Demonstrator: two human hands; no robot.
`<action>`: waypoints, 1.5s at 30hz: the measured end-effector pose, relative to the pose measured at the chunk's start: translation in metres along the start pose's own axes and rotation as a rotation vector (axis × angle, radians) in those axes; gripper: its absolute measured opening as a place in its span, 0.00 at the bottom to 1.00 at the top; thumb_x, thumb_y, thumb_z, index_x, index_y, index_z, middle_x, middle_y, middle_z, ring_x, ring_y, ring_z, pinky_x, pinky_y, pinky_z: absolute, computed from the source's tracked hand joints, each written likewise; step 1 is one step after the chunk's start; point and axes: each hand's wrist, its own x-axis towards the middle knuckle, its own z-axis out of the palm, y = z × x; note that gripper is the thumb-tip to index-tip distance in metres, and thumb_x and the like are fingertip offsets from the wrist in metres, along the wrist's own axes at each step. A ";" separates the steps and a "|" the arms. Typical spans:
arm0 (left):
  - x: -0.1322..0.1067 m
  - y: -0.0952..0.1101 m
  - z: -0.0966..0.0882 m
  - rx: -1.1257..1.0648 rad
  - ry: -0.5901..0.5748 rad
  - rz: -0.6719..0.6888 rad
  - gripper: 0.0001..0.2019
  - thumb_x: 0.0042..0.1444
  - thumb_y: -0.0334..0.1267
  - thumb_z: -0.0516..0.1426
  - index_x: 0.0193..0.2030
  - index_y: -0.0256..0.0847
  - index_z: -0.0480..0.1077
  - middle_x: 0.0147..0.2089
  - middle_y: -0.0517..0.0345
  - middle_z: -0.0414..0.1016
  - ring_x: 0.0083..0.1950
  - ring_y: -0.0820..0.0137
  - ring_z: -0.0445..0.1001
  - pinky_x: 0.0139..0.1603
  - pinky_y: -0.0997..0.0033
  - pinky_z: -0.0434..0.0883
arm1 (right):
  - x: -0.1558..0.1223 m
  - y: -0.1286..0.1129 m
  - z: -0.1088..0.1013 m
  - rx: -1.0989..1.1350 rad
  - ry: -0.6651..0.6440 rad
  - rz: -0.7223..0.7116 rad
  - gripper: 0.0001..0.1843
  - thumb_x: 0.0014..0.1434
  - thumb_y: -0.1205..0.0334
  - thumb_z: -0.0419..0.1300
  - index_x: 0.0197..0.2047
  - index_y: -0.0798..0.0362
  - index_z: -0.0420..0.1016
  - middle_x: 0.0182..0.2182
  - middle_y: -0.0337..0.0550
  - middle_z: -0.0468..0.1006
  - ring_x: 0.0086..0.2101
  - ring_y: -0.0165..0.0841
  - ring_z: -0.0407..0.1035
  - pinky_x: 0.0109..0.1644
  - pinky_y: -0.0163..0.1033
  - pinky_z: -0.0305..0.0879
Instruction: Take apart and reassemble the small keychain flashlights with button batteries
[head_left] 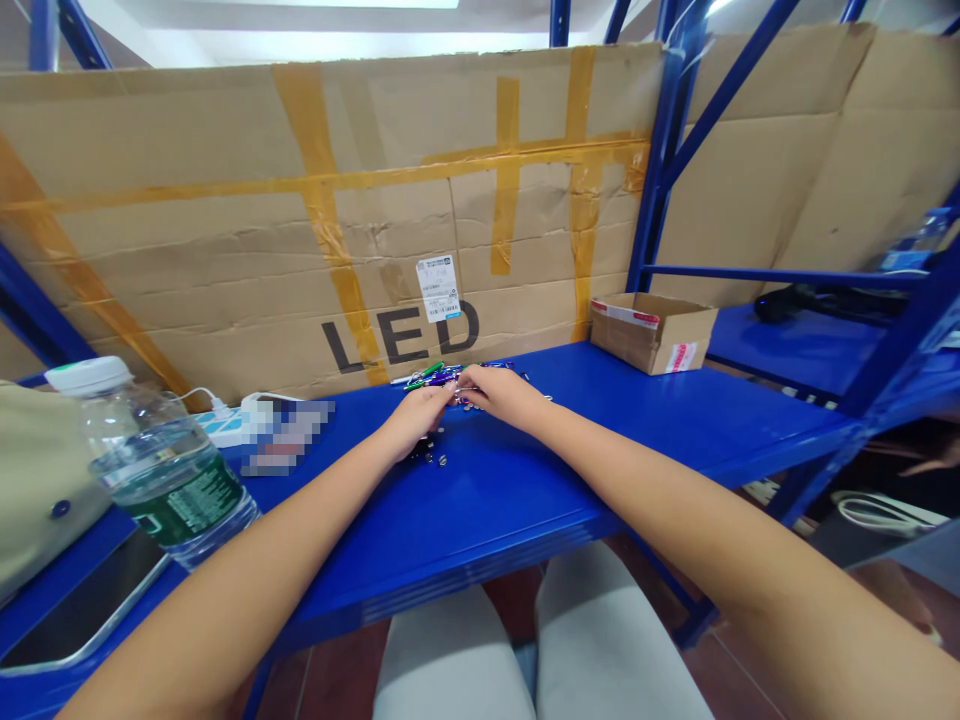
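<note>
Both hands meet over the blue table, fingertips pinched close together. My left hand [414, 418] is closed at the fingertips. My right hand [501, 390] comes in from the right, also closed, with a thin, pale sliver showing between the two hands; its kind is too small to tell. Just behind them lies a heap of pens [427, 375], green, blue and purple among them. Small shiny dark and silvery pieces [431, 455] are scattered beside and below my left hand. More small bits lie partly hidden under my right hand.
An open cardboard box [652, 335] stands at the back right of the blue table [510, 490]. On the left are a water bottle [180, 480], a power strip [225, 428], a tablet-like device [90, 600] and a beige bag [41, 480]. A cardboard wall [225, 270] closes off the back.
</note>
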 end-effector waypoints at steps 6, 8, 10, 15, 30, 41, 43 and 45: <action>-0.003 0.008 0.001 -0.221 -0.038 -0.113 0.16 0.49 0.50 0.59 0.26 0.41 0.61 0.18 0.70 0.46 0.17 0.79 0.44 0.19 0.74 0.43 | -0.001 0.006 -0.003 0.072 0.069 -0.016 0.06 0.60 0.59 0.59 0.39 0.52 0.70 0.36 0.43 0.77 0.37 0.33 0.71 0.40 0.36 0.62; -0.003 0.009 0.001 -0.186 -0.049 -0.124 0.16 0.51 0.51 0.57 0.28 0.40 0.63 0.18 0.70 0.46 0.17 0.79 0.44 0.19 0.74 0.42 | -0.001 0.006 -0.004 0.035 0.069 -0.062 0.05 0.61 0.60 0.57 0.35 0.52 0.69 0.33 0.43 0.77 0.36 0.33 0.70 0.40 0.37 0.61; -0.002 0.008 0.001 -0.155 -0.066 -0.116 0.18 0.54 0.54 0.54 0.29 0.40 0.65 0.17 0.69 0.45 0.17 0.78 0.43 0.20 0.73 0.42 | -0.001 0.005 -0.004 -0.010 0.060 -0.153 0.08 0.62 0.60 0.55 0.32 0.51 0.69 0.32 0.44 0.76 0.36 0.34 0.68 0.42 0.38 0.61; 0.000 0.004 0.000 -0.153 -0.069 -0.046 0.15 0.51 0.48 0.55 0.23 0.41 0.59 0.18 0.69 0.44 0.18 0.78 0.43 0.21 0.73 0.44 | -0.003 -0.001 -0.006 -0.065 0.063 -0.257 0.12 0.64 0.56 0.52 0.32 0.51 0.69 0.34 0.46 0.75 0.37 0.35 0.68 0.44 0.40 0.60; -0.004 0.014 -0.009 0.591 0.078 0.345 0.14 0.58 0.43 0.47 0.29 0.39 0.68 0.26 0.60 0.70 0.30 0.69 0.65 0.30 0.72 0.59 | -0.008 -0.011 -0.013 -0.451 -0.211 -0.039 0.18 0.67 0.52 0.44 0.49 0.57 0.65 0.34 0.55 0.79 0.32 0.42 0.72 0.32 0.39 0.55; -0.004 0.014 -0.012 0.565 0.006 0.279 0.20 0.59 0.50 0.44 0.30 0.38 0.69 0.29 0.58 0.71 0.33 0.67 0.66 0.35 0.69 0.62 | -0.007 -0.010 -0.011 -0.436 -0.195 0.075 0.14 0.66 0.58 0.44 0.45 0.56 0.66 0.39 0.53 0.79 0.38 0.42 0.73 0.36 0.39 0.57; -0.005 0.015 -0.015 0.547 -0.039 0.244 0.21 0.60 0.50 0.43 0.28 0.39 0.68 0.27 0.58 0.69 0.31 0.67 0.65 0.35 0.69 0.62 | -0.006 -0.009 -0.013 -0.443 -0.174 0.139 0.15 0.67 0.58 0.43 0.46 0.56 0.65 0.39 0.52 0.78 0.37 0.41 0.73 0.35 0.39 0.57; -0.006 0.016 -0.016 0.524 -0.094 0.240 0.21 0.60 0.51 0.43 0.28 0.39 0.68 0.25 0.59 0.66 0.29 0.68 0.64 0.33 0.69 0.61 | -0.006 -0.010 -0.016 -0.446 -0.172 0.173 0.15 0.67 0.57 0.42 0.46 0.56 0.64 0.39 0.52 0.78 0.37 0.41 0.73 0.35 0.39 0.57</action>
